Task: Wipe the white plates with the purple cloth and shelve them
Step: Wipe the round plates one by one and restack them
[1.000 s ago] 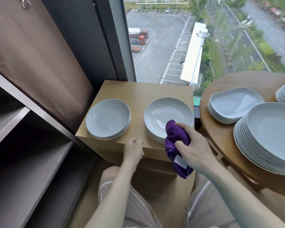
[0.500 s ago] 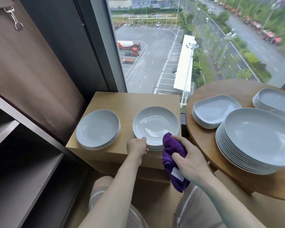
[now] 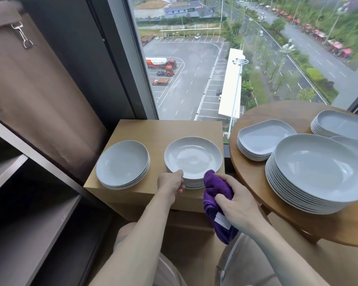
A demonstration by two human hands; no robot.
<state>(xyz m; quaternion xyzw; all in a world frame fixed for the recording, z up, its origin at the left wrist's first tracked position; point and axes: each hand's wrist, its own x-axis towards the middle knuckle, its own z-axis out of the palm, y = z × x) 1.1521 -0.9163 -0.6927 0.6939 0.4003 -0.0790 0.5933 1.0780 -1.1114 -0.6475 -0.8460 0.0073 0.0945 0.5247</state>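
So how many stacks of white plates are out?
5 that I can see: two on the small cabinet, three on the round table; a sixth may hide behind.

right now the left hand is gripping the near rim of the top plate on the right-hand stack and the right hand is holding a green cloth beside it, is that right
Not quite: the cloth is purple, not green. The head view shows the right hand holding a purple cloth beside the right-hand stack, while the left hand grips the near rim of its top plate, as you said.
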